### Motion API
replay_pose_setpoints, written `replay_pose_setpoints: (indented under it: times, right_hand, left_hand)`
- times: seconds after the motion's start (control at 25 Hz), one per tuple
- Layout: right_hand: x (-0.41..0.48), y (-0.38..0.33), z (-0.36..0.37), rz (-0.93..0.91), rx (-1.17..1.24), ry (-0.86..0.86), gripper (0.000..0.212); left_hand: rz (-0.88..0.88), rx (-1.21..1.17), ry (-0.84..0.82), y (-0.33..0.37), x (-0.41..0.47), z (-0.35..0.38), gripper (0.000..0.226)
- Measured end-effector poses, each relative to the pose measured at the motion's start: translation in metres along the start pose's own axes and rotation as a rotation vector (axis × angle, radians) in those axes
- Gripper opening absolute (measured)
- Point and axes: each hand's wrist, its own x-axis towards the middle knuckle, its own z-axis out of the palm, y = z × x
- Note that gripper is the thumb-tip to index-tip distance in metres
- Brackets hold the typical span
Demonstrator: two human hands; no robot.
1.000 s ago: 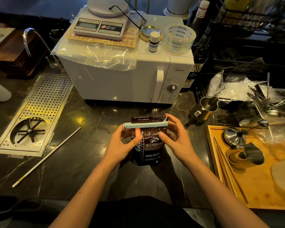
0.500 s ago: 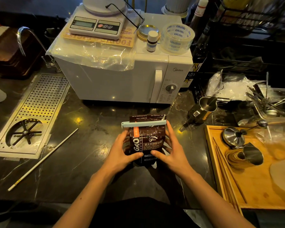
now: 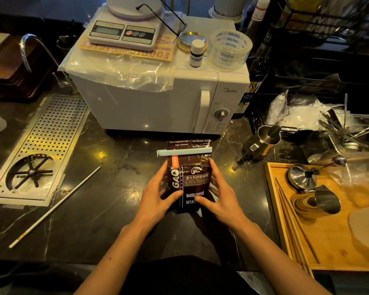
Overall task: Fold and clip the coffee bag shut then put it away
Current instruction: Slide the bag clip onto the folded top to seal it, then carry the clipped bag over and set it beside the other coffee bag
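While both hands clasp it, the left hand [image 3: 158,196] at nine o'clock and the right hand [image 3: 219,195] at three, each grip clamped on its sides, the coffee bag [image 3: 189,179] stands upright on the dark table [image 3: 107,201]. A pale clip [image 3: 184,151] pinches its folded top. At twelve o'clock sits a white microwave [image 3: 158,103].
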Motion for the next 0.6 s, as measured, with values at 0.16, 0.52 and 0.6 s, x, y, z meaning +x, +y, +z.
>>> replay_pose_setpoints:
  times: [0.16, 0.52, 0.6]
  right_hand:
    - [0.01, -0.002, -0.004, 0.016, -0.01, -0.009, 0.102]
    - [0.014, 0.0, -0.009, 0.013, 0.009, -0.064, 0.106]
    - [0.012, 0.0, -0.007, 0.022, 0.012, -0.05, 0.106]
  left_hand:
    - [0.015, 0.023, -0.048, 0.0, 0.008, -0.001, 0.105]
    - [0.047, 0.083, -0.096, -0.007, 0.016, -0.007, 0.119]
    - [0.056, 0.077, -0.096, -0.007, 0.014, -0.006, 0.119]
